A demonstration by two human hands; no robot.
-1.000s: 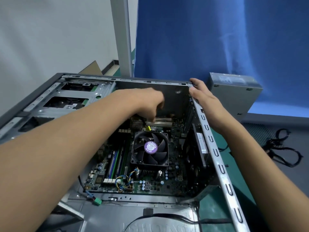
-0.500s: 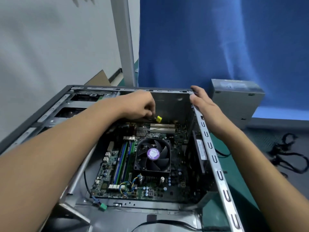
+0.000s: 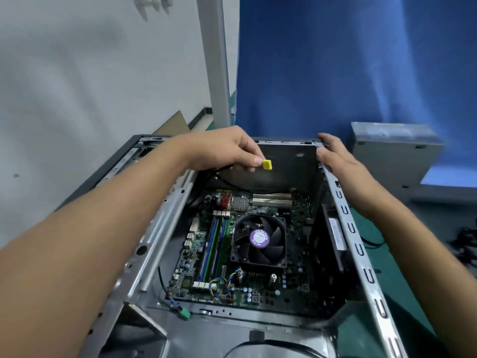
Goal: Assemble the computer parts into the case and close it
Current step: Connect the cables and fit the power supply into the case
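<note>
An open grey metal computer case [image 3: 358, 244] lies on its side below me. Inside it sits the motherboard [image 3: 296, 257] with a black CPU fan [image 3: 259, 240] bearing a purple label. My left hand [image 3: 227, 148] hovers above the far end of the case and pinches a black cable just behind its yellow connector [image 3: 267, 164]. The cable [image 3: 227, 180] trails down into the case. My right hand [image 3: 340, 164] grips the far right corner of the case's rim.
A grey power supply box [image 3: 392, 151] stands to the right behind the case, before a blue curtain [image 3: 348, 60]. Black cables [image 3: 464, 241] lie on the green mat at the right edge. A loose green connector [image 3: 185, 313] hangs near the case's front. A grey post [image 3: 216, 60] rises behind.
My left hand has lifted from deep inside the case up above the motherboard, drawing the yellow connector and its cable out. My right hand has stayed on the case corner.
</note>
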